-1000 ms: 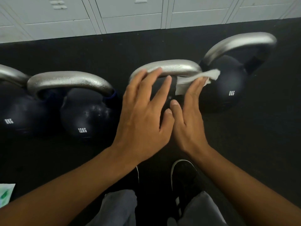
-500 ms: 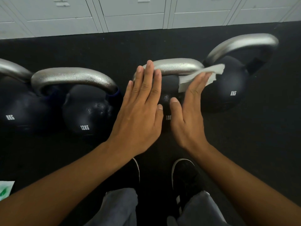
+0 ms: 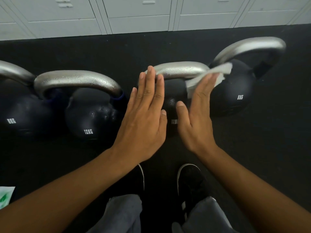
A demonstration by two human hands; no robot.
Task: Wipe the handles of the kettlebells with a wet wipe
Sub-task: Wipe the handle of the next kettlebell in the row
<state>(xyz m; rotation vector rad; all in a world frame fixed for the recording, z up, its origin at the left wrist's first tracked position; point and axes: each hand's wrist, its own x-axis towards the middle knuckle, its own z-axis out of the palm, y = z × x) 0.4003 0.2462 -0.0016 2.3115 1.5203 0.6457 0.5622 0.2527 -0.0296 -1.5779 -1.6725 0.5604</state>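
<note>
Since a second ago, the left hand point(image 3: 143, 113) has drawn its spread fingers together and now lies flat, fingertips touching the left end of the silver metal handle point(image 3: 181, 70) of the middle black kettlebell point(image 3: 173, 98). Meanwhile the right hand point(image 3: 196, 118) has slid the crumpled white wet wipe point(image 3: 210, 76) further right along that handle. Its straight fingers press the wipe against the handle's right end, where it meets the neighbouring kettlebell. The handle's long axis runs left to right across the view, arching upward.

Four dark kettlebells stand in a row on the black rubber floor point(image 3: 277, 140). White lettering reads "12KG" on the second black kettlebell from the left point(image 3: 90, 115), and "8KG" on the rightmost black kettlebell point(image 3: 235, 91), which is tilted right. The leftmost black kettlebell point(image 3: 20, 113) shows what seems to be "8KG". The middle one's label is partly hidden by the hands. Pale grey metal lockers point(image 3: 134, 14) line the far edge. A green-and-white packet point(image 3: 5, 196) lies at the lower left edge; its print is unreadable.
</note>
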